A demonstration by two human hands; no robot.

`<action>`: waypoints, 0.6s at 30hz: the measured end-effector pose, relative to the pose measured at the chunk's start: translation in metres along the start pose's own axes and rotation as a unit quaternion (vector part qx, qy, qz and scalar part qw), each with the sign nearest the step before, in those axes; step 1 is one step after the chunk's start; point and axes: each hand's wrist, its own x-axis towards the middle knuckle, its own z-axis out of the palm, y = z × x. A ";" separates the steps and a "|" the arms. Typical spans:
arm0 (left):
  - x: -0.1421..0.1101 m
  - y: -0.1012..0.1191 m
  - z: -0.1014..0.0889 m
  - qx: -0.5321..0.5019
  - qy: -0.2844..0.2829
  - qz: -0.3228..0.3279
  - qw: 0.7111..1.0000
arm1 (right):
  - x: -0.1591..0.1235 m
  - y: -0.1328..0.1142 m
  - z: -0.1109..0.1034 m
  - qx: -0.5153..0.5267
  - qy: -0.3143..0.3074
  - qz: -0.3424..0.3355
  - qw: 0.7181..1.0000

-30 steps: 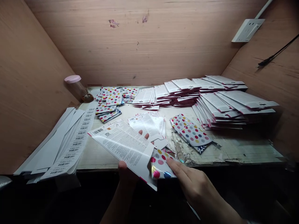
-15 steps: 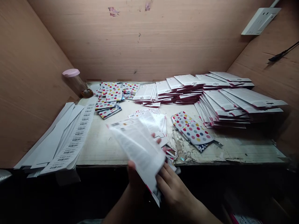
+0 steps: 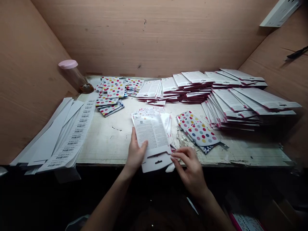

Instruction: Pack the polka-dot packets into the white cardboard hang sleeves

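Observation:
A white printed card (image 3: pixel 152 134) with a hang-hole tab lies face down on a small pile of like cards at the bench's front edge. My left hand (image 3: pixel 135 154) rests on its left edge, thumb on top and fingers spread along the side. My right hand (image 3: pixel 190 166) is at the card's lower right corner, fingers curled and pinching near the tab. A small pile of polka-dot packets (image 3: pixel 201 134) lies just right of the card.
Long strips of barcode labels (image 3: pixel 69 138) lie at the left. A pink-lidded jar (image 3: pixel 74 77) leans in the back left corner beside more polka-dot packets (image 3: pixel 113 91). Fanned stacks of white cards (image 3: pixel 231 96) fill the back and right. Wooden walls enclose the bench (image 3: pixel 108 141).
The card, held tilted in the air over a polka-dot packet, has been turned and laid flat on the pile. Both hands came down with it. The packet no longer shows.

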 end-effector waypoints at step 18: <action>-0.038 -0.059 -0.033 0.459 -0.189 0.416 0.762 | 0.012 0.047 0.058 -0.126 -0.012 -0.041 0.991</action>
